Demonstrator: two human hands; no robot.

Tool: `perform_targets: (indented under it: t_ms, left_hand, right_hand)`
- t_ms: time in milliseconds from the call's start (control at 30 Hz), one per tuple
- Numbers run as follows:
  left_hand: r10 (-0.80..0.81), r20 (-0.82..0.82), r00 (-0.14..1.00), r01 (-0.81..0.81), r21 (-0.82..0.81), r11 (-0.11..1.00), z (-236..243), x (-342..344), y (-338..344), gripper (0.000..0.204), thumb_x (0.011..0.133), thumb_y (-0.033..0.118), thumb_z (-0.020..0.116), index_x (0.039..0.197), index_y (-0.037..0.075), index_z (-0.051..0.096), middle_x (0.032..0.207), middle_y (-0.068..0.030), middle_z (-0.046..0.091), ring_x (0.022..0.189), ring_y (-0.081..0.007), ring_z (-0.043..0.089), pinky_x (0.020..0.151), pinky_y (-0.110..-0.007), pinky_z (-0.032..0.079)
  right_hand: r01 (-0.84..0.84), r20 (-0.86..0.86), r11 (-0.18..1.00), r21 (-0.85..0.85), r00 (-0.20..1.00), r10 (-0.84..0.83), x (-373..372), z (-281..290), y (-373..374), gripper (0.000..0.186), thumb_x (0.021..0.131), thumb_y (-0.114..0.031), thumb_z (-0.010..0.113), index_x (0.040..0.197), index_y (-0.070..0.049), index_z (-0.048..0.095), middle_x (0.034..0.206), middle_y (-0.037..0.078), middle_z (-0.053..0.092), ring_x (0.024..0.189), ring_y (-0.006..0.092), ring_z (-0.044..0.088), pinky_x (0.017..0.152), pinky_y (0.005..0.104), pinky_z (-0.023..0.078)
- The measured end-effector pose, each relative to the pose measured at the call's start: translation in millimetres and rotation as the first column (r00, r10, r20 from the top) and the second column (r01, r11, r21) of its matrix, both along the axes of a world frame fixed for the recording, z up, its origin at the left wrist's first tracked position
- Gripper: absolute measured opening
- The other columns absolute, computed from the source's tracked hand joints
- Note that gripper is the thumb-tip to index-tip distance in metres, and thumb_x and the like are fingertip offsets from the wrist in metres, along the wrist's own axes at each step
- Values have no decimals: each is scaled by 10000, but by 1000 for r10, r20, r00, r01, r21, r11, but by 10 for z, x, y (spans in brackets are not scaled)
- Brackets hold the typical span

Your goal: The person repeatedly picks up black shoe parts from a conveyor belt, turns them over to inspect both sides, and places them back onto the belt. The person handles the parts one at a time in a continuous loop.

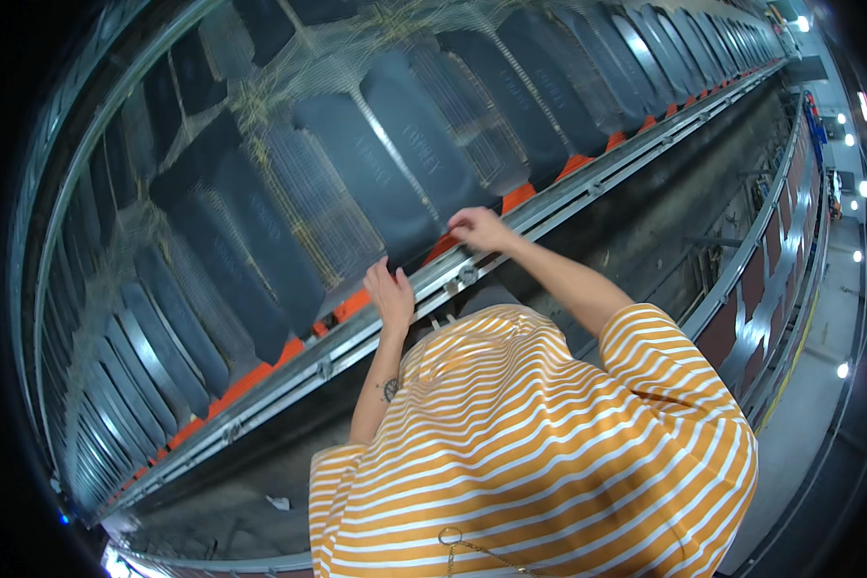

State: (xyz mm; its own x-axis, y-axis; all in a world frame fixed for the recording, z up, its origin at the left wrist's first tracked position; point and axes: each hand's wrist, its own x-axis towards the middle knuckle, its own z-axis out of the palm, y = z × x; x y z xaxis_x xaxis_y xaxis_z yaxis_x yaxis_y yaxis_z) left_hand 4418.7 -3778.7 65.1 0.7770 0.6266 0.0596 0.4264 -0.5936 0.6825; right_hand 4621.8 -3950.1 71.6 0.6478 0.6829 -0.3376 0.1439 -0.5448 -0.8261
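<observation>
A dark grey, smooth panel pair [405, 164] with a pale seam down its middle hangs in front of me, its lower edge above an orange strip [518, 198]. My left hand [390, 297] is at the lower left corner of this pair, beside the metal rail [539, 229], fingers extended and slightly bent. At the lower right part of the same pair, my right hand [480, 231] has its fingers curled together close to the edge. Whatever is between those fingertips is hidden.
Similar dark panels [222, 212] run in a long row to both sides, with clear, yellowish stringy sheeting [308, 193] between and above them. A dark strip of floor [636, 231] lies behind the rail. Another metal frame with brown panels [756, 289] stands at the right.
</observation>
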Motion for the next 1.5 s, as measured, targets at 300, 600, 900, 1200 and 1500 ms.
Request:
perform_targets:
  t_ms: [300,600,900,1200,1500]
  left_hand:
    - [258,-311,915,-266,18,964,-344,415,-97,515,846,399,728,1107,-36,639,1067,-206,663,945,-373,655,805,-446,532]
    - [31,-365,931,-311,-744,591,384,1095,-197,442,864,358,721,939,-71,645,944,-150,701,844,-302,658,791,-398,524]
    - [30,-396,918,-393,-896,205,269,1323,-337,395,893,313,699,992,-64,637,981,-133,694,879,-267,654,818,-371,525]
    - [63,-405,912,-401,-914,-60,76,1152,-151,352,921,268,676,1045,-58,630,1017,-117,687,913,-232,649,845,-344,526]
    - [764,-148,628,202,-917,-344,-77,564,-205,407,955,263,629,1227,-33,564,1191,-144,635,1098,-258,593,1025,-387,464]
  right_hand:
    - [513,-201,754,-410,756,-623,-349,63,540,437,729,-200,705,1055,79,617,1038,251,669,982,358,672,804,445,557]
    - [37,-537,985,-167,835,-122,109,95,265,402,792,-185,716,1092,60,607,1000,213,690,953,336,678,796,425,573]
    - [92,-746,992,-86,654,-125,422,-66,377,377,807,-189,722,1078,49,613,985,201,697,927,319,685,809,413,576]
    - [240,-924,967,-79,347,-162,570,-386,540,352,823,-193,728,1063,38,618,969,188,703,901,303,692,821,401,579]
    - [349,-916,902,-255,-386,-110,164,-890,726,292,889,-119,652,1120,43,577,1047,184,679,970,302,678,906,393,559]
